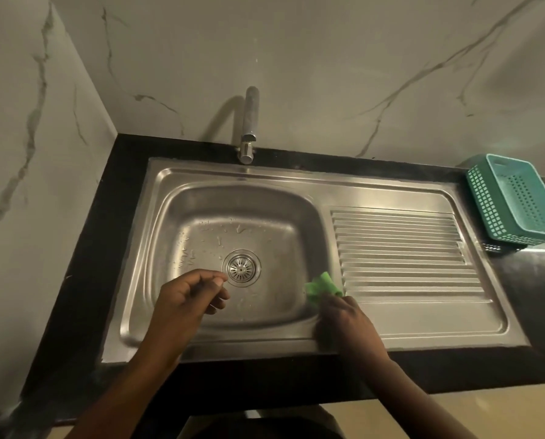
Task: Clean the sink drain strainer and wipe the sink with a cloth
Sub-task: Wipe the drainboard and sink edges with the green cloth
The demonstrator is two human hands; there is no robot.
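A steel sink (169,223) with a wet basin is set in a black counter. The round drain strainer (241,268) sits in the basin floor. My left hand (188,296) hovers over the basin just left of the strainer, fingers loosely curled and thumb near fingertips, holding nothing that I can see. My right hand (344,324) grips a green cloth (323,287) and presses it against the basin's right wall, near the ribbed drainboard (401,248).
A chrome tap (249,128) rises behind the basin against the marble wall. A teal plastic basket (515,201) stands on the black counter (112,217) at the far right. A marble side wall closes the left.
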